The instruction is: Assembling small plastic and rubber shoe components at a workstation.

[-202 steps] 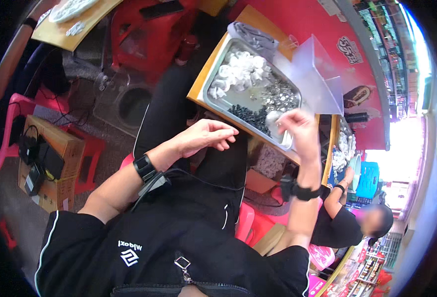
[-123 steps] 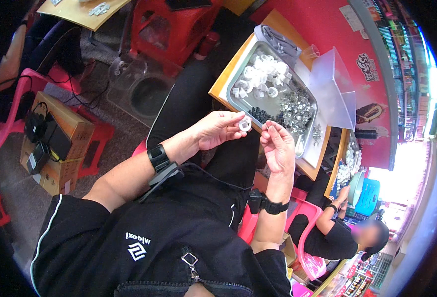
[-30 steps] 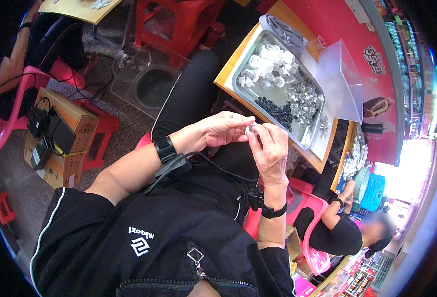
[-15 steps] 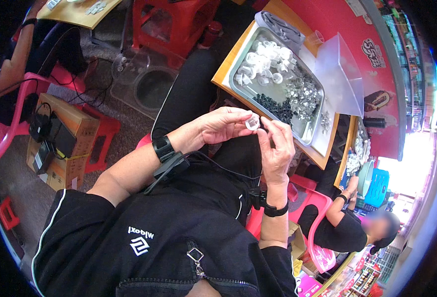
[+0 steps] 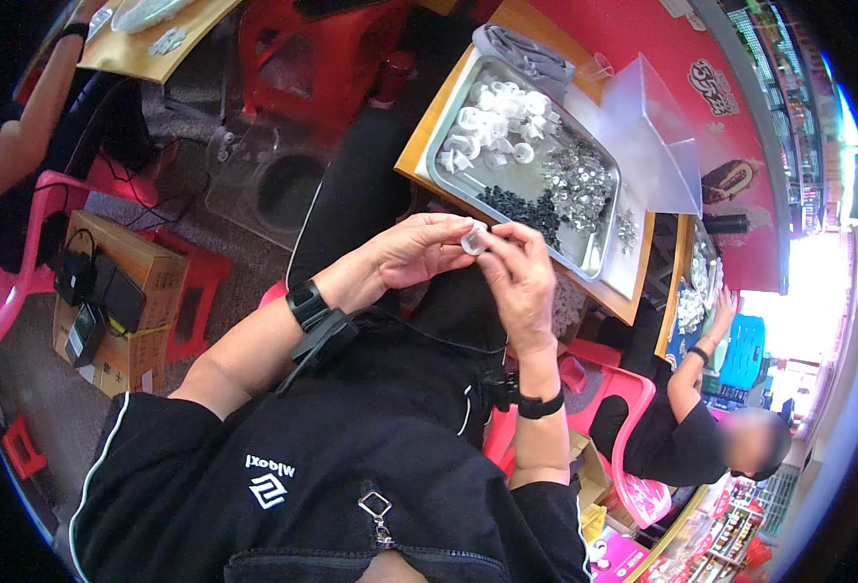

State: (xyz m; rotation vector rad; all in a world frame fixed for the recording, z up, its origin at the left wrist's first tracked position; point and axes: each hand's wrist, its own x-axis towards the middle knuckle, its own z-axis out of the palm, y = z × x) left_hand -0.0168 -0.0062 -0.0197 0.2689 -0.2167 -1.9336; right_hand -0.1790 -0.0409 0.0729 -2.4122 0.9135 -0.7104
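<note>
Left hand (image 5: 414, 255) and right hand (image 5: 521, 277) both pinch one small white ring (image 5: 474, 238) above the metal tray (image 5: 599, 257); apparently mid-assembly, steady fingertip alignment needed next.

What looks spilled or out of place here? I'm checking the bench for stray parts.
A few shiny metal parts lie outside the metal tray, on the wooden board. Inside, the piles stay sorted. Both hands hold one small white part.

The left hand (image 5: 411, 255) and right hand (image 5: 519, 279) are meeting fingertip to fingertip above the lap, both pinching, forearms bent inward.
</note>
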